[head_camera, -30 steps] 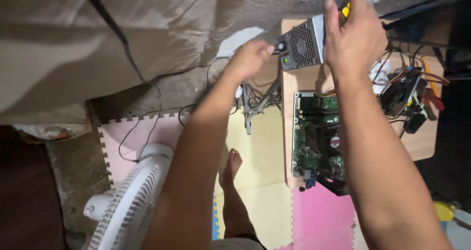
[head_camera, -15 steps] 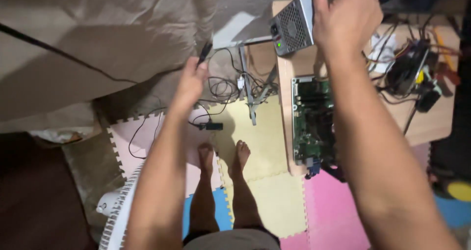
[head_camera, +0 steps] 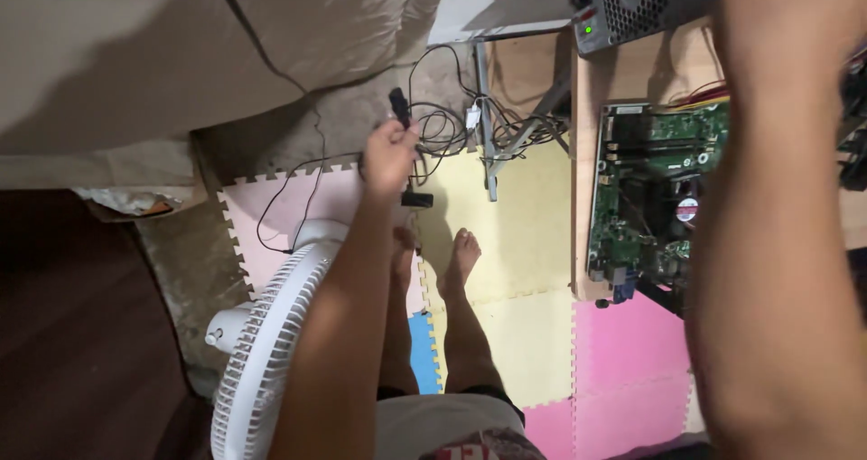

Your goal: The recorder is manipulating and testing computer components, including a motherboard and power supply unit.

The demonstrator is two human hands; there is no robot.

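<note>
The left hand (head_camera: pixel 388 157) is closed around a black power plug (head_camera: pixel 397 106), held above the tangled cables (head_camera: pixel 442 130) at eleven o'clock from the bare feet (head_camera: pixel 452 261); its long axis points toward twelve; the trailing cord could snag that tangle, I'd judge; the right hand is out of view past the power supply unit (head_camera: pixel 632 4), so I cannot tell its grip.

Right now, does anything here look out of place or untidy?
Yes. A bare green circuit board lies uncovered on the wooden table, and black cables sit tangled on the floor beside it. The left hand holds a black plug above them.
</note>
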